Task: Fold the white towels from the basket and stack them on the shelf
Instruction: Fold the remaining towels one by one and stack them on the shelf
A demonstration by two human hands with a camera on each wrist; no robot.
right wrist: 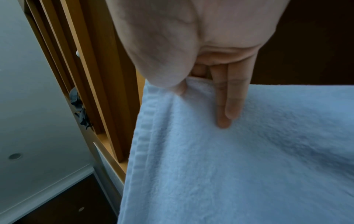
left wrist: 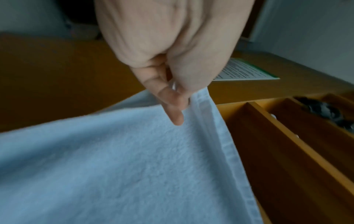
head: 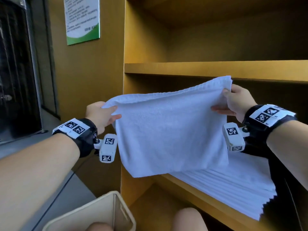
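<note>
Head view shows a white towel (head: 170, 130) held in the air in front of a yellow wooden shelf (head: 200, 69), stretched between two hands. The left hand (head: 101, 114) pinches the upper left corner, the right hand (head: 236, 100) pinches the upper right corner, which sits higher and deeper toward the shelf. In both wrist views the thumb presses the cloth against the fingers, and the other fingers lie straight along the fabric. The towel looks already folded, since doubled edges show at the top, but how many layers it has I cannot tell. Its long axis runs from left to right, almost parallel to the front edge of the shelf, and its lower edge hangs free, overlapping the near left part of the stack of folded towels (head: 233, 180) lying on the lower board. The stack lies below and to the right, so the right hand is nearer to it. There seems to be good free room between the stack and the board above. The upright side panel (head: 128, 47) stands close to the left hand. The basket (head: 93, 212) is low, near the person's knees.
</note>
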